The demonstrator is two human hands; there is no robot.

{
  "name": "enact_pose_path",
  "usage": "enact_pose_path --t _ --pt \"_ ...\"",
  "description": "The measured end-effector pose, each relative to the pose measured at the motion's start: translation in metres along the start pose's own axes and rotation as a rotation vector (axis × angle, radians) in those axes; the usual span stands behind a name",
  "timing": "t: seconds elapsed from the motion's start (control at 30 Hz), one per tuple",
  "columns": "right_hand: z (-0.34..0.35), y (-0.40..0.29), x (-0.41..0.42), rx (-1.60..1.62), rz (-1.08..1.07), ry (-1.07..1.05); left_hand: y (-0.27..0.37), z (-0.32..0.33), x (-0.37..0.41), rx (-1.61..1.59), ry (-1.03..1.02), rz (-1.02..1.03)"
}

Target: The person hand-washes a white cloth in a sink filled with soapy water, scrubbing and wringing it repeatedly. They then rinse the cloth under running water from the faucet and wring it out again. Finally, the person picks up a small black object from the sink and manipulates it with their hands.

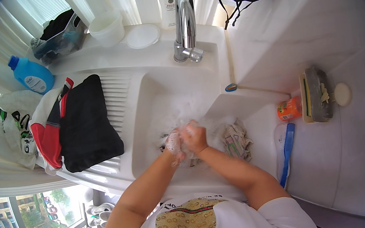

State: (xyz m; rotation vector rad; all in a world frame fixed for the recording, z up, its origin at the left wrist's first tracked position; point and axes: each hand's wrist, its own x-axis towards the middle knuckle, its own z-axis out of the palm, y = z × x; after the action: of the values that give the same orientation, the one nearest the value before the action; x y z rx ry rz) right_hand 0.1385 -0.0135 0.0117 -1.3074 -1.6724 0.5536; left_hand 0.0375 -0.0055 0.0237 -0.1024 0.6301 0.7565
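Observation:
Thick white suds cover my left hand (174,144), which is in the white laundry sink (167,84). Right beside it, my right hand (193,136) is curled and blurred, its fingers against or close to the left one. Foam hides whether anything is held between them. Bits of a dark patterned cloth (162,143) show in the foam by the left hand. To the right of my hands lies a wet, crumpled light cloth (236,141) with a coloured pattern. The chrome faucet (185,18) stands behind the basin.
Folded black fabric (85,125) and red-and-white clothing (46,141) lie on the ribbed washboard at left. Behind them stands a blue detergent bottle (33,74). A white tub (106,28), lid (143,36) and pump bottle (168,4) line the back ledge. A blue-handled brush (287,153) rests at right beside an orange container (288,109).

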Motion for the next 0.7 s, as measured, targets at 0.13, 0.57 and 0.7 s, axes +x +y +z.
enact_pose_path --t 0.13,0.57,0.7 --pt "-0.018 0.063 0.019 -0.315 0.422 -0.087 -0.001 -0.009 0.008 0.434 0.408 0.093" --pt "0.003 -0.073 -0.006 -0.019 -0.032 0.04 0.012 -0.052 0.012 0.16 -0.106 -0.005" --pt "0.008 -0.051 -0.006 0.002 -0.014 0.142 0.003 -0.003 -0.002 0.142 0.293 0.108"
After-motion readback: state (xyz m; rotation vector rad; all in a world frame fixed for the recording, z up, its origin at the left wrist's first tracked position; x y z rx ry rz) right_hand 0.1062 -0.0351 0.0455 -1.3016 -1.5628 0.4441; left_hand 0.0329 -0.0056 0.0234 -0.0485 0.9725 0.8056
